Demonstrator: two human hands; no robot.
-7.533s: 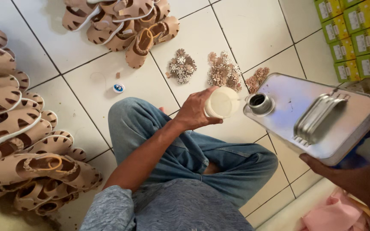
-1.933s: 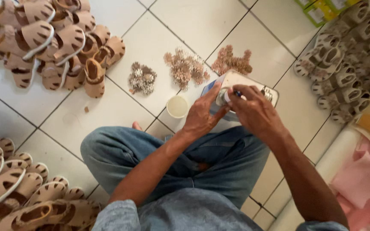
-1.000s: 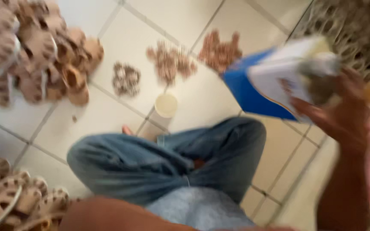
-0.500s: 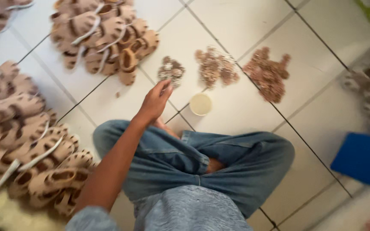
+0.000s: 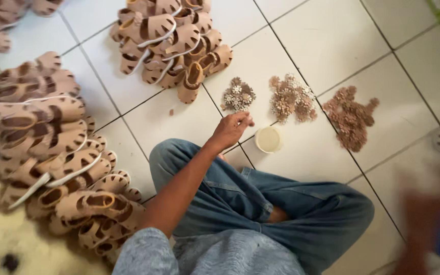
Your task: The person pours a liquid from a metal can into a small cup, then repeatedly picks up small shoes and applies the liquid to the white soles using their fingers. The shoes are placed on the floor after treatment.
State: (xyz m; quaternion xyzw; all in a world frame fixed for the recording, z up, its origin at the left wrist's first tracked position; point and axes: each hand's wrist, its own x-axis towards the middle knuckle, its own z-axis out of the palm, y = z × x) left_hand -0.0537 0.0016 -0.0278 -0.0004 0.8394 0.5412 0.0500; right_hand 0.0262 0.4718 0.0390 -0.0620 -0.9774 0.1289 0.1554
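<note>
Sitting cross-legged on the white tiled floor, the person is reaching the left hand forward, fingers curled loosely together into a narrow grip that looks empty, hovering just short of the nearest pile of flower ornaments. That pile, mixed brown and pale, is lying just beyond the fingertips, so it's the closest thing to grab from. Two more piles are sitting in a row to the right of it: a lighter tan pile and a darker reddish-brown pile. They're probably sorted by colour so each is within one arm's reach. A small round cream-coloured cup is standing just right of the hand, near the knee.

The right hand is way off at the lower right edge and it's a total blur, so I can't tell whether its grip is holding anything.

Room-wise, it's kinda boxed in. A heap of tan sandals is crowding the top, right beside the first ornament pile, and another big stack of sandals is filling the left side by the jeans. The open tiles are mostly to the upper right.
</note>
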